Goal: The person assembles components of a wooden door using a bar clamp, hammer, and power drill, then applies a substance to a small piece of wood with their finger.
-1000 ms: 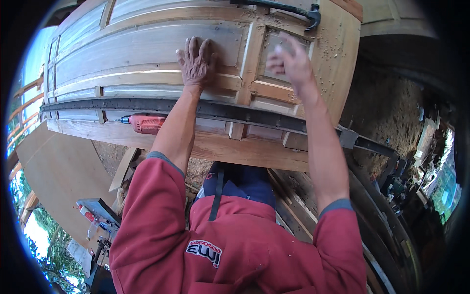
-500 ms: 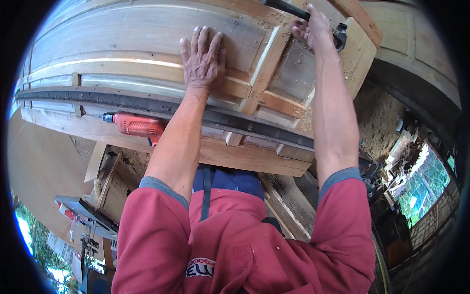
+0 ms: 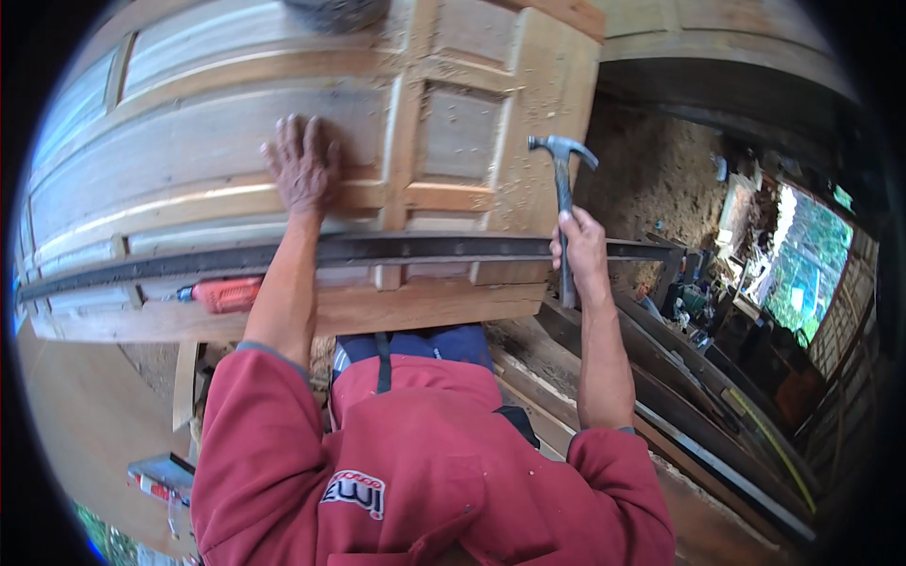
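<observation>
Across a panelled wooden door (image 3: 536,203), which lies flat in front of the person, the left hand (image 3: 305,174) rests palm down on one of the long recessed panels, its fingers slightly spread and pointing away from the body, holding nothing. The right hand (image 3: 583,250) is closed around the handle of a claw hammer (image 3: 563,177), gripping it towards the lower end, with the butt showing beneath the fist. The hammer stands roughly upright in view at the right end of the door, its striking face turned left and its curved claw right. A long dark metal bar (image 3: 434,248) runs lengthwise along the near side of the door, passing beneath the left forearm and behind the right hand. Between that bar and the door's near edge, just beside the left forearm, lies a red power drill (image 3: 226,294), its bit end pointing left. Wood shavings (image 3: 552,115) are scattered over the right part of the door, and a dark rounded object (image 3: 335,11), cut off by the top of the view, sits beyond the left hand. Lengths of timber (image 3: 528,363) lie below the door's right end.
</observation>
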Motion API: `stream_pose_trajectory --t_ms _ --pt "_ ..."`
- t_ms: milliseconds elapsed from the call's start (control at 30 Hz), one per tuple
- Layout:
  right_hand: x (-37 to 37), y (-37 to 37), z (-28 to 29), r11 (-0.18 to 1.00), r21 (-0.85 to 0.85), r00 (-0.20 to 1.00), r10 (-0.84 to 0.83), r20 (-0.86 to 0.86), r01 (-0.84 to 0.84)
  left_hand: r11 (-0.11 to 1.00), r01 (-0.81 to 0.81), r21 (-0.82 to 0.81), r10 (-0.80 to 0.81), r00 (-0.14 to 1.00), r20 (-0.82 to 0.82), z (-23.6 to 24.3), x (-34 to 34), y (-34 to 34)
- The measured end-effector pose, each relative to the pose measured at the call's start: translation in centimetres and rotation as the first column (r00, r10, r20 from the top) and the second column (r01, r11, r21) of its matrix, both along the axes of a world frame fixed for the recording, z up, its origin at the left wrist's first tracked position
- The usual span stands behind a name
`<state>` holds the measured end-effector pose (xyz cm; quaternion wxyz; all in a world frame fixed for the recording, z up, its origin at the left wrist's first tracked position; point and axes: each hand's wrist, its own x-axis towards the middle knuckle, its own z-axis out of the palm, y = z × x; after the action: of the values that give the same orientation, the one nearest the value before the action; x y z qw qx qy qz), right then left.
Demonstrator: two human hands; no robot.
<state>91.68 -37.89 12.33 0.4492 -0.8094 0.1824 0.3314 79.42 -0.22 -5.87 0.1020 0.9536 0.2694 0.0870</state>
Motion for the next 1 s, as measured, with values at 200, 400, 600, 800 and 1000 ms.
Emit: stream_pose_trajectory --t_ms 200,400,600,800,1000 --pt "0.8 -10.3 1.0 0.982 -0.040 0.979 -0.187 -0.075 0.185 0.954 0.299 0.032 -0.299 0.954 -0.001 0.2 3.8 -1.2" --pt "-5.2 -3.9 -2.6 0.780 0.374 0.854 -0.380 -0.356 0.503 0.937 0.333 0.101 -0.321 0.939 -0.118 0.5 3.5 6.6" --pt "-12.4 5.2 -4.4 0.782 0.440 0.853 -0.213 -0.477 0.441 0.927 0.370 0.068 -0.366 0.929 -0.059 -0.3 4.3 7.5" --pt "-13.2 6.2 -4.9 0.920 0.307 0.952 -0.169 -0.255 0.246 0.927 0.371 0.060 -0.371 0.929 -0.009 -0.7 4.2 7.9" --pt "-8.5 1.4 -2.0 0.456 -0.535 0.303 0.885 0.353 -0.711 0.924 0.380 0.038 -0.381 0.924 0.022 -1.1 4.1 7.9"
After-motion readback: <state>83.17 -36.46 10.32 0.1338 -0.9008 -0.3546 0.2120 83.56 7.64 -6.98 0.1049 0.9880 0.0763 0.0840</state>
